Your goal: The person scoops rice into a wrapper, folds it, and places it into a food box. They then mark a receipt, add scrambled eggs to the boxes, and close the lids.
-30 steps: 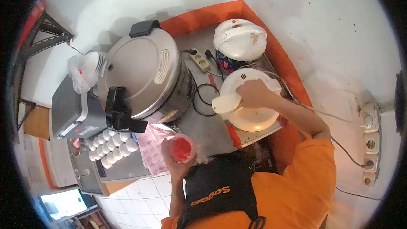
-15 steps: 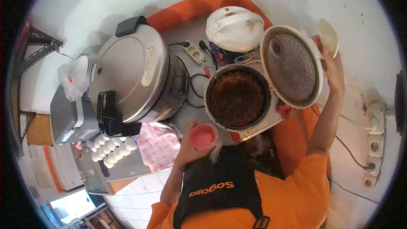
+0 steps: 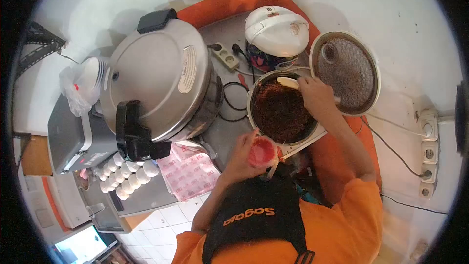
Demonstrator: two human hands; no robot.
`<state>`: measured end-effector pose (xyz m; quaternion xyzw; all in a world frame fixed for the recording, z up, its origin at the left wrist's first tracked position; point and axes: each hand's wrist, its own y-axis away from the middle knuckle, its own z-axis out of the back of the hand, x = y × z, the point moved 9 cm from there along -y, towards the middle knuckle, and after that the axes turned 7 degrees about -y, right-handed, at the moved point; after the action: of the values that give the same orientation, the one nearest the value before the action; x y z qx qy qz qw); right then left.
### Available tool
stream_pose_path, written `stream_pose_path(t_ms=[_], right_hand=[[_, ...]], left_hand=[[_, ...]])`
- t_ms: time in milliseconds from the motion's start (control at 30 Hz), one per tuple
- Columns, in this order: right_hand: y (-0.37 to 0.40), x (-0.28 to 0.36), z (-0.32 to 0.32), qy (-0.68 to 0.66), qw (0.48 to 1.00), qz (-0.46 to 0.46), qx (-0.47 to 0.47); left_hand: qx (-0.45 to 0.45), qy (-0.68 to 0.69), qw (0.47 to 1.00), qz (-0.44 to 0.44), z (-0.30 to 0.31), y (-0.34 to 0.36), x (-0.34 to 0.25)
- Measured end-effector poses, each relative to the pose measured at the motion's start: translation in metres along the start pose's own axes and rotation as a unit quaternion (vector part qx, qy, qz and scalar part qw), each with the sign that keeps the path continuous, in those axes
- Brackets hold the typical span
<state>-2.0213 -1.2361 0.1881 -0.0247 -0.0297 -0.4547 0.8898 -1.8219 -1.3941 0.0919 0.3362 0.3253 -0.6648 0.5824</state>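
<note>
My right hand (image 3: 317,97) is closed on a cream rice paddle (image 3: 288,82), holding it over the open rice cooker (image 3: 251,112). Dark reddish-brown food (image 3: 283,110), grainy on top, fills much of the cooker's pot. Behind my right hand the cooker's lid (image 3: 349,66) stands raised, its inner face brown and speckled. Near the cooker's front rim, my left hand (image 3: 239,159) grips a small pink plastic cup (image 3: 262,151). A bit of clear plastic hangs beside the cup. The contents of the cup cannot be made out clearly.
A large steel cooker (image 3: 151,78) with black handles stands at the left. Behind the open pot sits a smaller white-lidded rice cooker (image 3: 276,29). A power strip (image 3: 226,56) with cables lies between them. Printed pink paper (image 3: 188,173) and wrapped white rolls (image 3: 132,181) lie at front left.
My right hand has swung the rice paddle from beyond the raised lid, left and down to over the pot. My left hand has shifted right with the cup, closer to the cooker's rim.
</note>
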Motion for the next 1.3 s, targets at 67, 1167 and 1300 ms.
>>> stream_pose_path(t_ms=[67,1167,1300], right_hand=[[-0.013,0.01,-0.024,0.056,0.993,0.097,-0.046],[-0.045,0.018,-0.079,0.025,0.986,0.077,0.146],[-0.017,0.003,-0.13,-0.032,0.958,0.058,0.278]], left_hand=[[-0.002,-0.02,0.999,-0.036,0.006,0.0,-0.01],[0.055,-0.098,0.993,-0.041,-0.031,0.003,-0.008],[0.059,-0.095,0.994,-0.018,-0.021,-0.005,-0.014]])
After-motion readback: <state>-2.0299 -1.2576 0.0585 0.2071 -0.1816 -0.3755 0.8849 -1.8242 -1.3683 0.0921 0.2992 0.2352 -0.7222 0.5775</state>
